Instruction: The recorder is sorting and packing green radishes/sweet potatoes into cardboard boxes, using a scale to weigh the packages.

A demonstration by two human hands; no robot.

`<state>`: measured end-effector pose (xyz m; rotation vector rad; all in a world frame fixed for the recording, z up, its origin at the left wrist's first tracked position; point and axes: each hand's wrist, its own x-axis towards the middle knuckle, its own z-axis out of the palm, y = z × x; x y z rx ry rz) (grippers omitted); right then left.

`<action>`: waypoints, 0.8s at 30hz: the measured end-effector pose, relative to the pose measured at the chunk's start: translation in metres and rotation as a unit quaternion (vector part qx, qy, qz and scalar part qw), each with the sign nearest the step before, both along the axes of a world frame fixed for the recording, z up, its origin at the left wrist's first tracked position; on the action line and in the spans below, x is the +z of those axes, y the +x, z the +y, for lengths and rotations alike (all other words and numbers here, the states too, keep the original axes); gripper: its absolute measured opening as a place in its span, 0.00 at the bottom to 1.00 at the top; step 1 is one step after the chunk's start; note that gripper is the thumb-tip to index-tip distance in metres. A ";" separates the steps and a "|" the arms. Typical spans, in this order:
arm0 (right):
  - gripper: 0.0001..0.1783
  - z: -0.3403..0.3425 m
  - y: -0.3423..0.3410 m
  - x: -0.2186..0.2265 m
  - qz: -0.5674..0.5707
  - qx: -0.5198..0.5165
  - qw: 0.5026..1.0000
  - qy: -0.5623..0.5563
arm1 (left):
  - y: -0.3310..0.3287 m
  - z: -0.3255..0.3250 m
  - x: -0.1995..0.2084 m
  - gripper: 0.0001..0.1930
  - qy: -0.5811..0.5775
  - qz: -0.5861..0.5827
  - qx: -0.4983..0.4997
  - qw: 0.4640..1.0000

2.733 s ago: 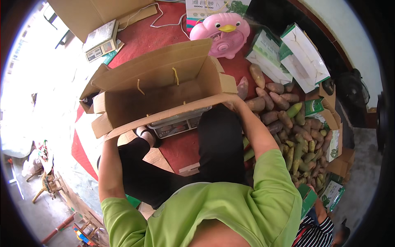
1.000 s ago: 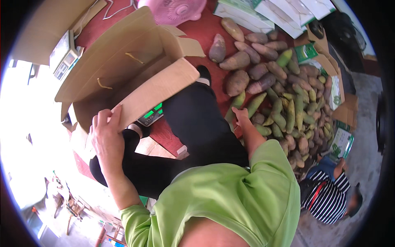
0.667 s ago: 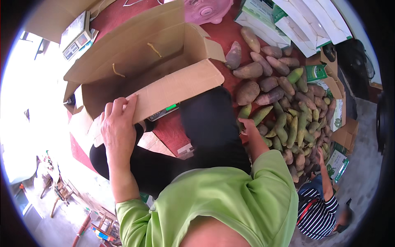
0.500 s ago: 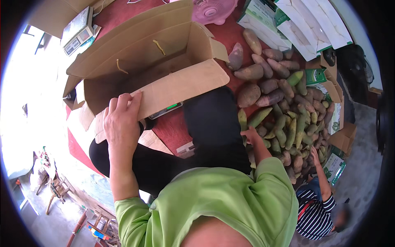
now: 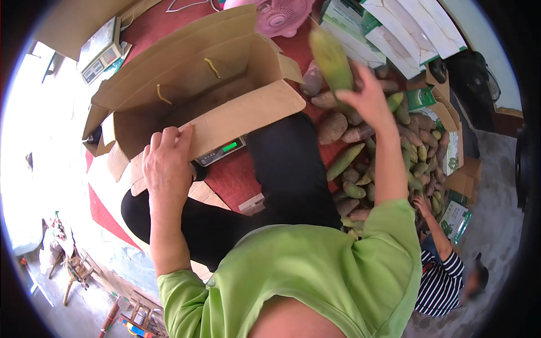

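Note:
An open brown cardboard box [image 5: 197,79] stands in front of me on a weighing scale [image 5: 220,151] with a green display. My left hand [image 5: 166,163] grips the box's near flap. My right hand [image 5: 369,98] is raised above the heap and holds a long green-yellow vegetable [image 5: 331,56], lifted toward the box's right side. A heap of green and brown vegetables [image 5: 389,158] lies on the red mat to my right. My legs in black trousers are folded under me.
A pink fan [image 5: 279,11] stands behind the box. White-and-green cartons [image 5: 406,28] lie at the back right. A second scale [image 5: 101,50] sits at the back left. Another person in a striped shirt [image 5: 442,281] reaches into the heap from the lower right.
My right hand was down in the heap; it has risen with a long green vegetable in it. My left hand stayed on the box flap.

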<state>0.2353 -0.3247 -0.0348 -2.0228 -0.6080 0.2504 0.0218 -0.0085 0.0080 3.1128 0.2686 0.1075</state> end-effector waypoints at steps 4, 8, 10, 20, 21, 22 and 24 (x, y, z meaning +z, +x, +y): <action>0.25 0.113 0.002 0.074 -0.203 0.080 0.974 0.054 | -0.005 0.004 -0.004 0.23 0.007 0.002 0.003 1.000; 0.32 0.188 0.019 0.071 -0.239 0.261 0.933 -0.059 | -0.003 0.003 0.000 0.23 0.013 0.022 0.011 1.000; 0.32 0.221 0.015 0.054 -0.232 0.293 0.912 -0.170 | -0.001 0.002 0.001 0.23 0.007 0.027 0.008 1.000; 0.22 0.266 0.001 -0.043 -0.137 0.427 0.720 -0.529 | -0.002 -0.002 0.006 0.25 -0.011 0.062 0.022 0.998; 0.20 0.263 0.000 -0.041 -0.130 0.419 0.730 -0.524 | -0.002 -0.003 0.009 0.24 -0.009 0.073 0.022 0.997; 0.20 0.258 0.003 -0.039 -0.126 0.418 0.731 -0.524 | -0.001 -0.003 0.007 0.24 -0.010 0.075 0.019 0.997; 0.22 0.240 0.010 -0.029 -0.142 0.472 0.786 -0.374 | -0.001 0.000 0.002 0.24 0.030 0.038 -0.007 0.999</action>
